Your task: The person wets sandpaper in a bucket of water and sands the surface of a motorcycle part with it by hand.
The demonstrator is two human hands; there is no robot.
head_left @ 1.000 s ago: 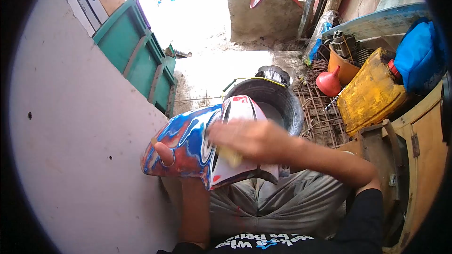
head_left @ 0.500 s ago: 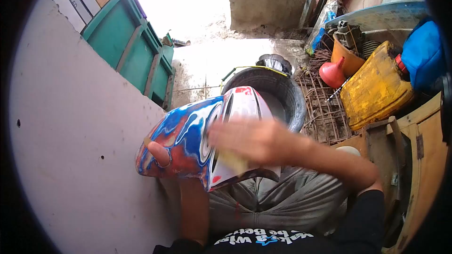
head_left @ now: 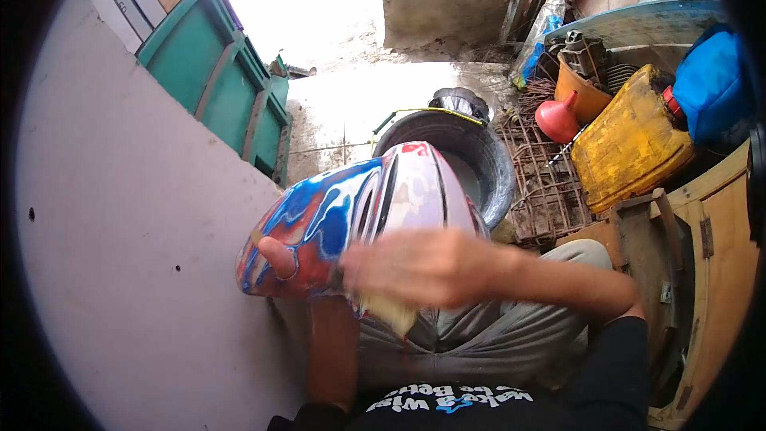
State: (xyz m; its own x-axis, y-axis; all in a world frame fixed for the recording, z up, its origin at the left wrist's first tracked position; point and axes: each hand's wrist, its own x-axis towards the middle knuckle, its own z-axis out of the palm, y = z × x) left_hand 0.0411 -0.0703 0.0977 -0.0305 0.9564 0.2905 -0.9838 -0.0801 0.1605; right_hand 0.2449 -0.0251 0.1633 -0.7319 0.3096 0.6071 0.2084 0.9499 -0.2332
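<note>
A curved motorcycle body panel [head_left: 315, 215] with patchy blue, red and white paint lies across my lap, over the near rim of a bucket [head_left: 499, 168]. My left hand [head_left: 278, 258] supports it from underneath, its thumb showing through a hole at the left end; the other fingers are hidden. Against the panel's near side, my right hand [head_left: 423, 267] presses a yellowish piece of sandpaper [head_left: 391, 315], the fingers closed over it and blurred by motion. Whitish water [head_left: 467, 179] shows inside the dark bucket.
A pale wall [head_left: 144, 191] rises on the left beside green panels [head_left: 195, 56]. To the right are a metal grid [head_left: 542, 183], a red funnel [head_left: 557, 120], a yellow jerrycan [head_left: 634, 140] and a wooden cabinet [head_left: 722, 263]. A concrete block [head_left: 439, 12] stands farther back.
My right hand has moved down and slightly left across the panel, towards its near edge, with the sandpaper. The panel has tilted slightly; my left hand keeps its hold.
</note>
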